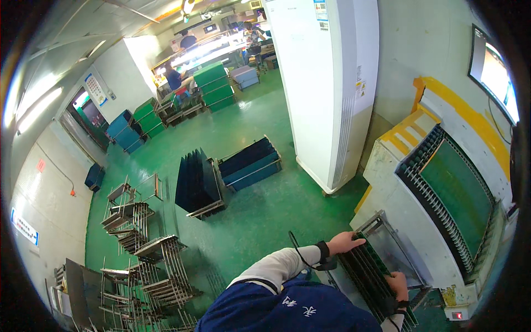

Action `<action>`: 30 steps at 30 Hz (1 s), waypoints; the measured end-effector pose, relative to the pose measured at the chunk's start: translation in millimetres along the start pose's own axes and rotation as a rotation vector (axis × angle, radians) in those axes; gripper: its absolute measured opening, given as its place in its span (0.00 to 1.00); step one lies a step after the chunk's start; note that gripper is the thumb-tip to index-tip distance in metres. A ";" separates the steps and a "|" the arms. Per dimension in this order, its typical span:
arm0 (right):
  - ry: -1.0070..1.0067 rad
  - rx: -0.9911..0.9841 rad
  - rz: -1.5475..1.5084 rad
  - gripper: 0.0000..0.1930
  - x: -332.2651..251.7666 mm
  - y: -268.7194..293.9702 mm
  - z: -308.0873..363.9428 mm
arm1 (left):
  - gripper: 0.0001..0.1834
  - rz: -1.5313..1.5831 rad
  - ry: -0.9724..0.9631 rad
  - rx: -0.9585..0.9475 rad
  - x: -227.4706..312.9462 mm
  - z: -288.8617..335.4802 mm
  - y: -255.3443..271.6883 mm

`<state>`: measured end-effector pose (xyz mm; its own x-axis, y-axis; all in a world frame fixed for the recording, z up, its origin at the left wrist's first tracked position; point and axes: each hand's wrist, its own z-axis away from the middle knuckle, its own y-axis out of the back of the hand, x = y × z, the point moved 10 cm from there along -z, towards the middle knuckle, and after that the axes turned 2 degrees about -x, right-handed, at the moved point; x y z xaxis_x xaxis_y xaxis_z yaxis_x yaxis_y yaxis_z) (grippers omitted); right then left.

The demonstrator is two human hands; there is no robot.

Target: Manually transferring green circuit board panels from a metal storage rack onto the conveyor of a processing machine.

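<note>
My left hand (344, 243) curls over the far end of a row of dark green boards (362, 265) standing on edge side by side. At the near right end of the same boards, my right hand (397, 285) is closed around an edge. Which single board each hand grips is hard to make out. The boards stand in a metal rack (381, 224) at my lower right. A black band circles each wrist, and a dark cord loops from the left one.
Beside the rack stands a machine with a roller conveyor (453, 221) carrying a flat green board (462, 193). A tall white cabinet unit (315, 83) rises ahead. Racks of dark boards (196, 182) and stacked empty metal racks (160, 249) stand to the left. People sit at far benches.
</note>
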<state>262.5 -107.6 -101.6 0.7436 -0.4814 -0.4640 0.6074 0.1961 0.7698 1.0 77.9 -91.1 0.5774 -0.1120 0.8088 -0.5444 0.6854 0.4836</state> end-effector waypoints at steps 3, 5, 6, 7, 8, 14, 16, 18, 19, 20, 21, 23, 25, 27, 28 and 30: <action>0.002 0.015 0.005 0.22 -7.5 2.6 2.5 | 0.39 0.015 -0.010 0.016 -6.4 -2.4 -2.3; -0.032 0.007 -0.039 0.21 -5.3 2.7 5.2 | 0.39 0.013 -0.026 0.031 0.2 0.0 0.6; -0.034 0.008 -0.039 0.21 -2.3 1.4 4.7 | 0.39 0.014 -0.017 0.018 1.8 1.5 0.7; -0.040 0.007 -0.052 0.21 0.2 -0.2 4.0 | 0.40 0.014 -0.006 0.007 3.8 3.8 1.6; -0.046 0.007 -0.064 0.21 2.4 -1.2 3.4 | 0.40 0.014 -0.007 0.007 3.3 3.8 0.9; -0.043 -0.015 -0.053 0.21 -1.5 -1.0 6.9 | 0.40 0.009 0.012 -0.005 -2.2 6.2 -2.7; -0.057 -0.015 -0.039 0.22 1.3 -3.0 7.5 | 0.41 0.016 0.015 -0.022 -4.1 5.9 -5.6; -0.072 -0.015 -0.025 0.22 5.5 -5.9 7.8 | 0.41 0.012 0.015 -0.022 -1.5 9.4 -4.6; -0.072 -0.016 -0.028 0.22 7.8 -7.1 7.3 | 0.42 0.008 0.012 -0.020 1.3 11.0 -3.0; -0.071 -0.017 -0.032 0.22 9.6 -8.3 7.1 | 0.42 0.008 0.011 -0.022 2.4 11.1 -2.5; -0.073 -0.016 -0.033 0.22 11.2 -9.1 7.1 | 0.42 0.009 0.018 -0.032 2.5 11.0 -3.2; -0.044 0.004 -0.012 0.23 9.0 -8.8 5.8 | 0.42 0.009 0.027 -0.039 -0.6 10.2 -4.2; -0.032 0.016 0.025 0.23 9.1 -9.2 4.2 | 0.43 0.010 0.005 -0.019 -5.2 6.0 -6.6; -0.021 0.027 0.061 0.23 8.2 -8.7 3.6 | 0.43 0.008 0.003 -0.011 -9.0 3.9 -8.1; -0.031 0.020 0.046 0.24 9.4 -9.1 3.8 | 0.43 0.007 -0.001 -0.004 -6.4 5.4 -6.0; -0.041 0.012 0.029 0.24 9.4 -9.3 5.0 | 0.43 0.017 0.010 -0.014 -1.7 9.2 -4.4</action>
<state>262.5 -118.2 -110.9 0.7487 -0.5104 -0.4229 0.5819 0.2004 0.7882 -3.2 68.4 -91.5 0.5741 -0.0927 0.8135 -0.5459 0.6972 0.4647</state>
